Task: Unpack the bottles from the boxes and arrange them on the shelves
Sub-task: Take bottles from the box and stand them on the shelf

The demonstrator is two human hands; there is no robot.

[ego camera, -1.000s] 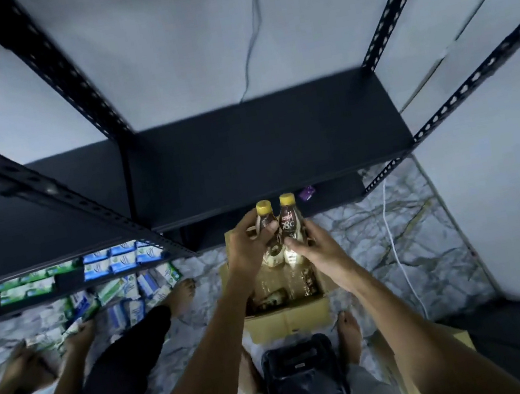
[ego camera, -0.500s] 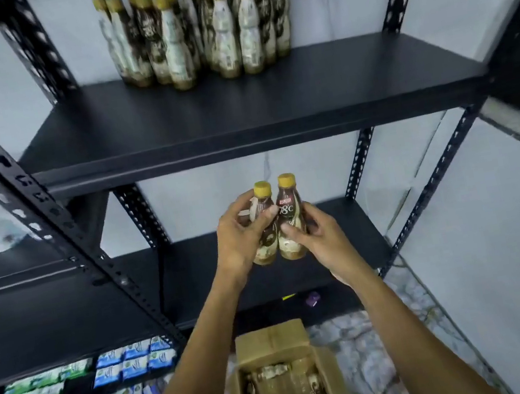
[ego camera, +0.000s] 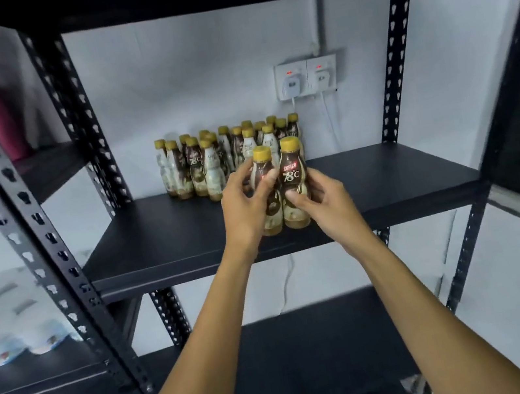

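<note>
Gold-capped, upright: my left hand grips the left bottle, my right hand the right bottle, above the shelf.

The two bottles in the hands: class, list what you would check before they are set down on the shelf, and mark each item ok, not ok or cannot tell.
1. Left grip is curled round the left bottle: ok.
2. Right grip is curled round the right bottle: ok.
3. Both bottles are upright, side by side, caps on: ok.
4. The shelf has bare board in front of the standing bottles: ok.
5. The held bottles are clear of the standing bottles: cannot tell, as they overlap in this view.
6. The bottle bases have reached the board: cannot tell.
</note>
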